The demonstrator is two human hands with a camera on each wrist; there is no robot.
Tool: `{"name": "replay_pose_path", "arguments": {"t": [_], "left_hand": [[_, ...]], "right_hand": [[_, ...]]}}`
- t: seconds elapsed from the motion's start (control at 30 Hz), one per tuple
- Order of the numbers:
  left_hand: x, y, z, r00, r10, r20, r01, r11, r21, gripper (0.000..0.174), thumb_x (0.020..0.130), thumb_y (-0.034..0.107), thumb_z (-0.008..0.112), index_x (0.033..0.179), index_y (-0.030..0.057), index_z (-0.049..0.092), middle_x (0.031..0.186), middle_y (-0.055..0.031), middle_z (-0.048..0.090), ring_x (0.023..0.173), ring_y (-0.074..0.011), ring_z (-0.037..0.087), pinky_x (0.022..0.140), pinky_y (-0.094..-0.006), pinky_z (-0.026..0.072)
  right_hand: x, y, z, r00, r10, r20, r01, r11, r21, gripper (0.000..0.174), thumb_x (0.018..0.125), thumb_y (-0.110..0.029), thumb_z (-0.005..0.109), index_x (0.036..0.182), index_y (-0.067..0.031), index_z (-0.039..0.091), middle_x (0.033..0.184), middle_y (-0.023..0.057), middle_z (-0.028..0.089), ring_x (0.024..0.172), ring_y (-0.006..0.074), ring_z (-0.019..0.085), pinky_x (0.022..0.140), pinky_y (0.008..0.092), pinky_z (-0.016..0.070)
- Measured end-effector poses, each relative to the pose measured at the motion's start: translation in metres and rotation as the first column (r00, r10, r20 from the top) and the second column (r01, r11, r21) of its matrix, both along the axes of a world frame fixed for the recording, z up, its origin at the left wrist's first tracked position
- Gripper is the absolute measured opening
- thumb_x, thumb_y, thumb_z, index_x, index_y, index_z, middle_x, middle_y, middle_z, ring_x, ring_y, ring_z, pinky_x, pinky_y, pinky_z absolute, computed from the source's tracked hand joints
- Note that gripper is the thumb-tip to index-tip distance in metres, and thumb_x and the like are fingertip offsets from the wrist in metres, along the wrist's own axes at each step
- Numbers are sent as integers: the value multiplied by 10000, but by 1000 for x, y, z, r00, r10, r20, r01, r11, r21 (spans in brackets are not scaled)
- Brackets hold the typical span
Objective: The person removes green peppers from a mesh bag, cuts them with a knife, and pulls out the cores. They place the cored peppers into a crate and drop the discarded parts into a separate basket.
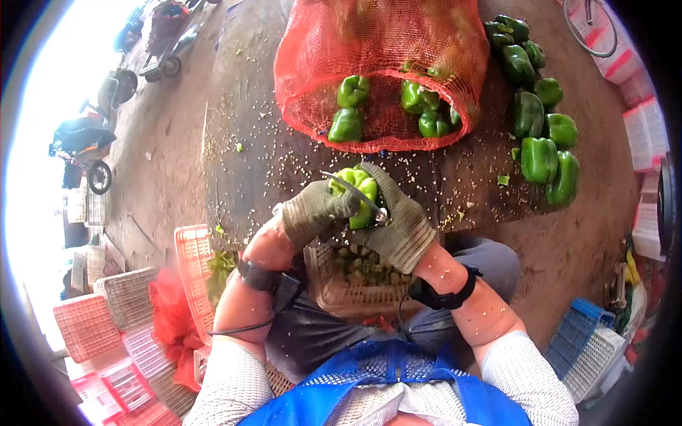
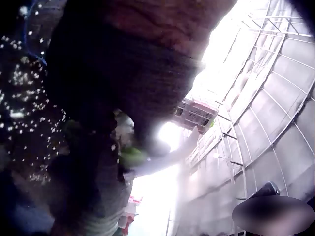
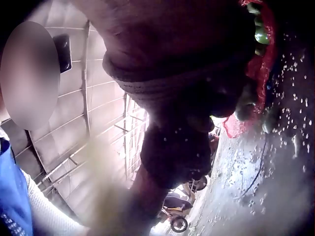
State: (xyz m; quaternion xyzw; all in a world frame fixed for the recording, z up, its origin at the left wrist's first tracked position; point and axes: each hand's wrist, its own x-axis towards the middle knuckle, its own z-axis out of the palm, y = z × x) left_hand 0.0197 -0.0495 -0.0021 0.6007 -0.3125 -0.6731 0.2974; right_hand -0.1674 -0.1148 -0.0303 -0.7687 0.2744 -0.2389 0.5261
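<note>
Over the near edge of the table, my gloved left hand [image 1: 316, 211] grips a green bell pepper [image 1: 364, 183] from its left side. My right hand [image 1: 399, 226], also gloved, holds a small knife [image 1: 349, 187], its fingers along the pepper's far right side. The thin curved blade lies across the pepper and points to the upper left; most of the handle is hidden in the hand. In the left wrist view the pale blade [image 2: 170, 160] sticks out beyond the gloves. Both gloves look dark in the right wrist view, and the blade is hidden there.
A red mesh bag [image 1: 383, 35] with green peppers lies open toward me on the seed-strewn table [image 1: 245, 153]. More bell peppers [image 1: 538, 160] line the right edge. Below my hands stands a crate [image 1: 348, 298] of green pieces. Stacked crates [image 1: 586, 337] flank both sides.
</note>
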Motion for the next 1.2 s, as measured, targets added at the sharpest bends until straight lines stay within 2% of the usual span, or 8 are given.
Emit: {"name": "replay_pose_path", "arguments": {"t": [0.1, 0.27, 0.43, 0.63, 0.83, 1.07, 1.13, 1.2], "left_hand": [[-3, 14, -14, 970, 87, -227, -147, 954, -263, 450, 851, 329, 792, 1184, 62, 650, 1071, 10, 683, 970, -82, 603, 864, -269, 513], [-3, 21, -20, 998, 27, 61, 0, 915, -403, 424, 848, 95, 784, 1235, 56, 614, 1141, -5, 682, 1027, -98, 623, 920, -297, 515], [-28, 18, -20, 940, 115, -322, -191, 957, -216, 496, 836, 11, 755, 1295, 63, 572, 1196, -26, 658, 1080, -102, 613, 947, -293, 506], [-48, 27, -30, 875, 240, -421, -283, 958, -42, 565, 843, 36, 742, 1357, 68, 510, 1210, -32, 648, 1092, -118, 617, 951, -296, 513], [-23, 31, -17, 954, -288, -84, 234, 890, -390, 467, 791, 73, 812, 1223, 43, 639, 1200, -53, 667, 1078, -134, 622, 941, -299, 516], [0, 51, 33, 562, 20, -827, -116, 992, -55, 554, 832, 132, 777, 1329, 23, 557, 1168, -91, 688, 1082, -163, 642, 921, -305, 533], [7, 60, -10, 949, -161, -270, 78, 953, -292, 498, 828, 162, 769, 1281, 41, 600, 1097, -90, 708, 989, -173, 678, 856, -298, 547], [10, 47, -6, 907, -356, 226, 413, 856, -311, 536, 775, 191, 811, 1257, 60, 615, 1020, -83, 726, 914, -172, 702, 802, -294, 554]], "right_hand": [[1, -5, 1, 977, 24, 212, -63, 982, 178, 883, 708, -202, 877, 1443, -72, 404, 1311, 119, 594, 1166, 239, 598, 1001, 357, 485], [-6, -11, -4, 933, 0, 360, -161, 894, 418, 876, 713, -206, 889, 1437, -46, 423, 1320, 93, 583, 1194, 174, 559, 1032, 340, 454], [-14, -17, -1, 980, 102, 172, -133, 975, 180, 863, 712, -270, 885, 1414, -31, 443, 1293, 135, 599, 1189, 221, 584, 1015, 330, 466], [-19, -23, 24, 976, 181, 118, -212, 912, 351, 703, 745, -191, 836, 1361, -44, 530, 1147, 86, 665, 1015, 170, 632, 913, 318, 507], [-21, -14, 32, 963, 268, 26, -251, 856, 452, 640, 735, -85, 813, 1329, -17, 586, 1174, 78, 689, 1019, 118, 628, 925, 282, 509], [-14, -3, 17, 940, 336, 58, -301, 738, 603, 582, 761, -145, 815, 1301, -57, 617, 1090, 68, 713, 991, 95, 642, 899, 275, 521], [-7, 2, 19, 965, 255, 59, -237, 754, 612, 510, 793, -118, 784, 1275, -46, 631, 1088, 47, 708, 987, 94, 633, 892, 278, 523], [-5, -8, 8, 970, 245, 4, -208, 814, 543, 474, 819, -101, 754, 1271, -34, 627, 1091, 47, 704, 984, 94, 632, 892, 275, 521]]}}
